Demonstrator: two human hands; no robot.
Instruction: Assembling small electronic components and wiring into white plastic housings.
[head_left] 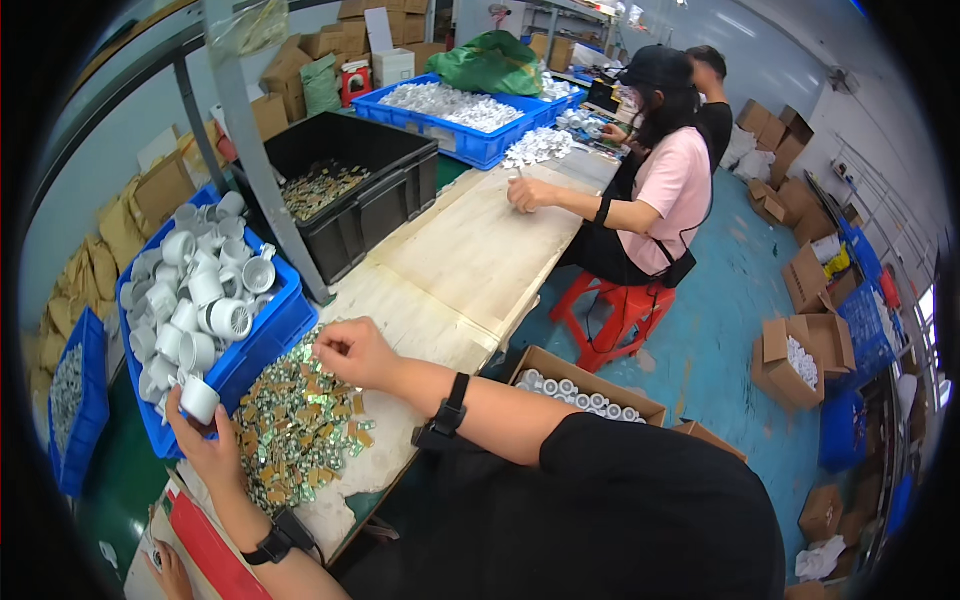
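My left hand (212,452) is closed around a white plastic housing (201,399), short and cup-shaped, beside the near corner of a blue crate (262,350). The crate holds many similar white housings (185,318). Over the table, my right hand (360,352) has its fingers curled together in a pinch. Whatever may be between those fingertips is hidden. Just below it spreads a loose pile of small green and yellowish circuit boards (305,425), lying against the crate's side.
A black bin (385,205) with more small boards stands beyond a metal post (270,170). Further along the worn tabletop (440,270), a co-worker (665,190) sits on a red stool (615,315). An open carton (590,385) of white round parts is right of the table. Another person's hand (170,575) shows lower left.
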